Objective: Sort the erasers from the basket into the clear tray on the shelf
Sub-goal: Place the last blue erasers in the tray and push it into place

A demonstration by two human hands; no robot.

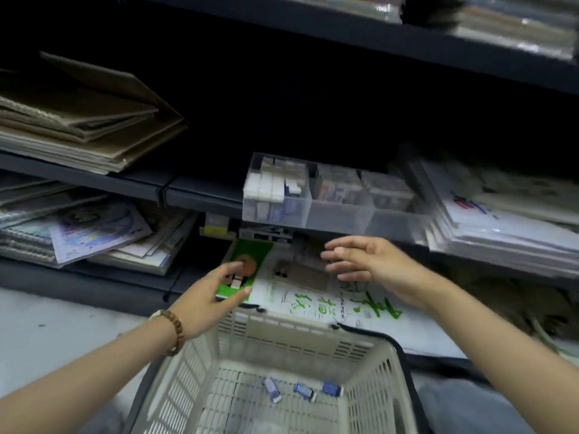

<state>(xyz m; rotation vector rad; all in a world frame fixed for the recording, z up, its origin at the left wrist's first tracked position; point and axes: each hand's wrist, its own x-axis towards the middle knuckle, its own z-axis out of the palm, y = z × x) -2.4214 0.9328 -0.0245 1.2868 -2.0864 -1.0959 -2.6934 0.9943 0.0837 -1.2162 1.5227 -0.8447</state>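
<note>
Left hand [203, 300] curled round small white erasers [236, 281] past basket [282, 328] far rim, right hand [366, 261] loose, fingers spread, holding nothing, just below clear tray [344, 213] on shelf [200, 195], three blue-sleeved erasers [304, 391] on basket floor

Below the left hand's [206, 297] grip on a matt white eraser [237, 282], the basket [282, 336] is matt slotted plastic; above it, the tray [344, 214] is smooth clear plastic; behind it, a bracelet [176, 327] of wooden beads; beside it, a glossy printed paper pack [313, 305].

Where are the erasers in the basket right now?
In the head view, three erasers lie on the basket floor, right of middle, near its far wall.
</note>
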